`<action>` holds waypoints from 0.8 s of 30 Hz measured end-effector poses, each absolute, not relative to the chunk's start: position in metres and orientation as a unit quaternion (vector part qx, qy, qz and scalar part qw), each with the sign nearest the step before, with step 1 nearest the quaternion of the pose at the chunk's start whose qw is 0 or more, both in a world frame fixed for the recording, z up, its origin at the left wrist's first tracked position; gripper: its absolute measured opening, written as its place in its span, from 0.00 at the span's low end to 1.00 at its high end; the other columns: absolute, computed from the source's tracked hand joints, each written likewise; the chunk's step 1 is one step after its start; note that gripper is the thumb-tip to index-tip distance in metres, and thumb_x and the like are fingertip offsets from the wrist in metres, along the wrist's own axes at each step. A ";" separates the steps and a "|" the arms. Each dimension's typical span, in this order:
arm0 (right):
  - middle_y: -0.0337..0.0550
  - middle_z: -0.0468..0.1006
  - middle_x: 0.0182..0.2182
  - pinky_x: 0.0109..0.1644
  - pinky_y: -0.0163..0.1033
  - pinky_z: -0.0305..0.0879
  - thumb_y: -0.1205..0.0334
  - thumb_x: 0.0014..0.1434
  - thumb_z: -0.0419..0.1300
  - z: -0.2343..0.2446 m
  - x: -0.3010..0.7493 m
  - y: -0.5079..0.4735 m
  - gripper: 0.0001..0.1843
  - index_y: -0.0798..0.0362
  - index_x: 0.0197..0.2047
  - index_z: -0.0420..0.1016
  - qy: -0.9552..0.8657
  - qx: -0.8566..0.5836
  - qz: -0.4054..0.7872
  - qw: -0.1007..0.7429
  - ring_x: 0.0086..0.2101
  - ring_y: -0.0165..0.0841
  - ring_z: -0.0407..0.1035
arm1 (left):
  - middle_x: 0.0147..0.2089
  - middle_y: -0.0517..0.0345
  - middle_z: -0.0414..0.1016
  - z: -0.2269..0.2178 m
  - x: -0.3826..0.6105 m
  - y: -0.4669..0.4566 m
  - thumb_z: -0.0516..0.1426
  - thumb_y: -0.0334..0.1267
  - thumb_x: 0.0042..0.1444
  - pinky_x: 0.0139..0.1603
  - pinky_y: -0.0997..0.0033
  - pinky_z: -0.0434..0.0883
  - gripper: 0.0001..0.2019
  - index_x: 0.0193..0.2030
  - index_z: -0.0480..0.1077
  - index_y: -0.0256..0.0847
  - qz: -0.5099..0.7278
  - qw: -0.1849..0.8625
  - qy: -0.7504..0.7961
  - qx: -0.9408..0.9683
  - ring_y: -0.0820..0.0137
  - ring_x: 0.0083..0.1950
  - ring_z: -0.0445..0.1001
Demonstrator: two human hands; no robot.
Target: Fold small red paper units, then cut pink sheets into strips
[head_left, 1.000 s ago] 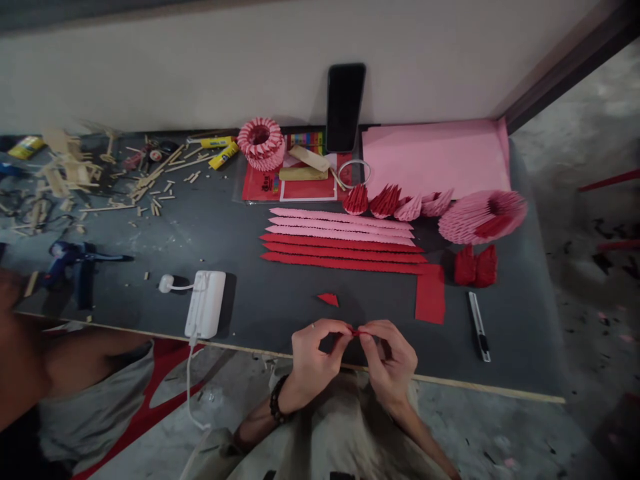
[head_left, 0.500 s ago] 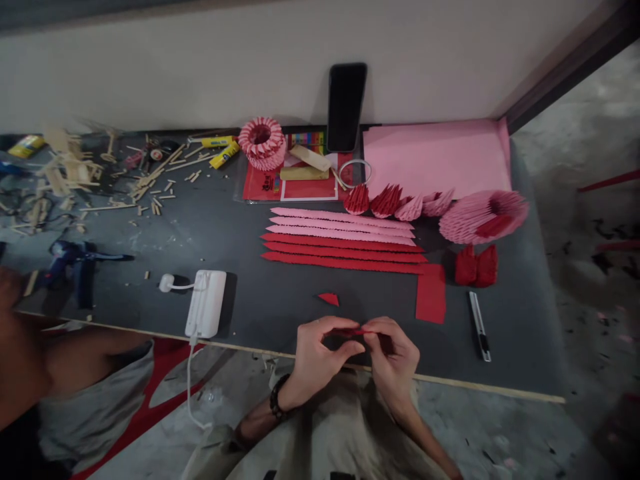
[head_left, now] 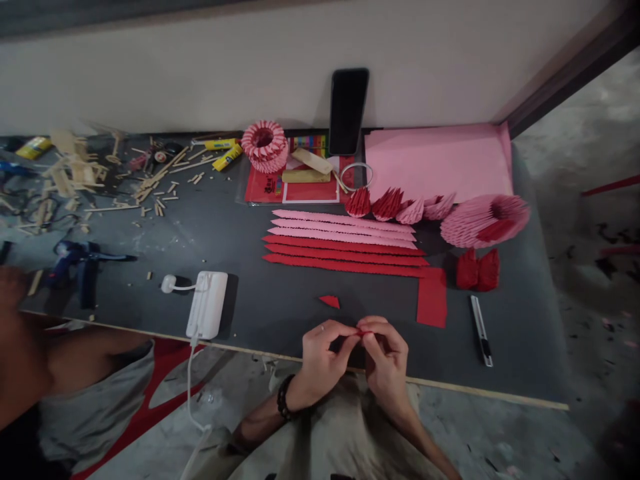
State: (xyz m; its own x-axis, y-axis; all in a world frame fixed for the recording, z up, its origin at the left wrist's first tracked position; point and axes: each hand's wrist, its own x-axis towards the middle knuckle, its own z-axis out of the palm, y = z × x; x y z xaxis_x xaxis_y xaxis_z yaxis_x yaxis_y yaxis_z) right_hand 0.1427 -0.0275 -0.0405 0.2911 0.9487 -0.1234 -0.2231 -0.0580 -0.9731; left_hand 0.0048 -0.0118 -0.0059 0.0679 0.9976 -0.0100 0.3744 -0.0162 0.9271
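Note:
Close to the table's front edge, my left hand (head_left: pixel 327 350) and my right hand (head_left: pixel 385 353) meet, both pinching a small piece of red paper (head_left: pixel 365 332). Most of that piece is hidden behind my fingers. Just beyond them lies a folded red paper triangle (head_left: pixel 330 302). Farther back, rows of pink paper strips (head_left: pixel 345 228) and red paper strips (head_left: pixel 345 256) with pointed ends lie side by side. A red paper rectangle (head_left: pixel 431 298) rests to the right of my hands, with a box cutter (head_left: pixel 481 330) past it.
Red folded bundles (head_left: pixel 477 269) and a pink folded-paper ring (head_left: pixel 485 221) sit at right. Pink sheets (head_left: pixel 435 160), a phone (head_left: pixel 349 112) and a pink-and-red paper vase (head_left: pixel 265 147) stand behind. Leftward are a white power strip (head_left: pixel 207 303), a glue gun (head_left: pixel 83 263), wood sticks (head_left: pixel 160 173) and another person's arm (head_left: pixel 20 360).
My hands have drawn closer together, and my left thumb has come up to the red paper. Less of the paper shows between my fingers. The view has shifted slightly.

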 end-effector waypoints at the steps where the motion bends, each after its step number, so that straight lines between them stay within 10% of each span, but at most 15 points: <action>1: 0.44 0.84 0.40 0.39 0.38 0.76 0.60 0.66 0.68 -0.041 0.143 -0.026 0.03 0.48 0.39 0.83 -0.317 -0.535 0.498 0.605 0.40 0.34 0.79 | 0.39 0.55 0.88 -0.008 0.002 -0.008 0.61 0.35 0.69 0.45 0.66 0.81 0.07 0.42 0.83 0.46 0.371 0.397 0.567 0.619 0.66 0.40 0.85; 5: 0.42 0.83 0.35 0.31 0.35 0.70 0.57 0.68 0.66 -0.040 0.157 -0.019 0.07 0.49 0.46 0.83 -0.293 -0.567 0.480 0.601 0.32 0.32 0.77 | 0.61 0.49 0.84 -0.026 -0.013 0.012 0.62 0.33 0.68 0.68 0.52 0.76 0.16 0.59 0.81 0.50 0.323 0.242 0.631 0.662 0.57 0.63 0.79; 8: 0.42 0.81 0.35 0.33 0.35 0.69 0.56 0.68 0.66 -0.039 0.168 -0.013 0.09 0.51 0.43 0.85 -0.390 -0.600 0.450 0.535 0.33 0.30 0.74 | 0.68 0.49 0.79 -0.041 -0.022 0.025 0.65 0.33 0.64 0.71 0.44 0.73 0.12 0.52 0.84 0.50 0.305 0.196 0.646 0.672 0.52 0.71 0.73; 15: 0.41 0.85 0.37 0.43 0.40 0.78 0.60 0.67 0.67 -0.026 0.162 -0.010 0.05 0.46 0.44 0.85 -0.554 -0.612 0.358 0.436 0.37 0.34 0.79 | 0.41 0.60 0.89 -0.023 -0.022 0.009 0.63 0.34 0.68 0.48 0.70 0.81 0.05 0.44 0.82 0.46 0.342 0.359 0.595 0.633 0.69 0.40 0.86; 24: 0.40 0.83 0.36 0.40 0.42 0.79 0.68 0.63 0.66 -0.015 0.155 -0.015 0.07 0.45 0.40 0.84 -0.616 -0.573 0.302 0.448 0.35 0.35 0.79 | 0.39 0.60 0.87 -0.003 -0.013 -0.009 0.62 0.37 0.68 0.45 0.69 0.80 0.05 0.42 0.82 0.48 0.383 0.418 0.592 0.573 0.68 0.39 0.85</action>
